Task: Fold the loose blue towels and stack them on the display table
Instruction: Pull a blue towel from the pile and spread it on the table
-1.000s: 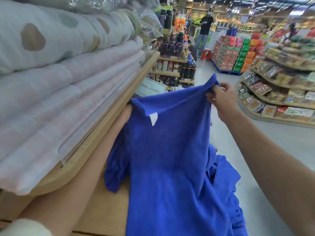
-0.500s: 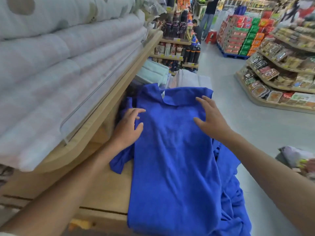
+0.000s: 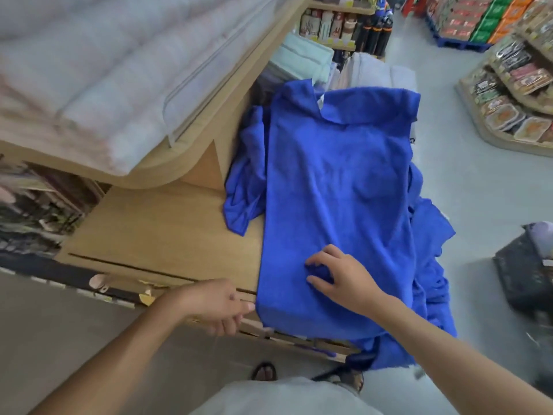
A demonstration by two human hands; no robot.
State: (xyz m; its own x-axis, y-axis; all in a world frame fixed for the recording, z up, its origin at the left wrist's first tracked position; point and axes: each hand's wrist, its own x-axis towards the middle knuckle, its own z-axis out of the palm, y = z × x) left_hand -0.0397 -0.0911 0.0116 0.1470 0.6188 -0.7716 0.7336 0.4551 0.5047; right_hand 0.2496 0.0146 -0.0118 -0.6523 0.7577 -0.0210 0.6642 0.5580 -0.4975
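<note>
Hands sit at the near end of the cloth. Right hand (image 3: 341,278) lies on the blue towel (image 3: 338,175) w/ fingers curled in, pinching a small bunch of fabric btwn thumb and fingertips. Left hand (image 3: 214,307) is at the towel's 7 o'clock corner, right at the front lip of the display table (image 3: 167,223). Its fingers are curled, tips touching or just beside the hem; can't tell if it actually has hold of the cloth.

Step in hand, as I read it: towel is laid out flat and the first fold is about to start. Next move prob calls for a firm pinch on both near corners, then lifting that end toward 12 o'clock to meet the far edge, hems lined up. Far flap likely needs flattening first, or the fold comes out lumpy.

Towel itself: strong royal blue w/ a soft nap, spread lengthwise from 6 to 12 o'clock on the table's 3 o'clock side, near end draped over the front lip. Mostly smooth, a few shallow creases midway. Far edge at 12 o'clock is turned back on itself w/ a notch, and a white tag (image 3: 320,100) peeps out there. It lies on top of other loose blue towels (image 3: 242,175), crumpled, poking out at 9 o'clock and spilling off the table at 3 o'clock. No folded blue stack visible yet.
</note>
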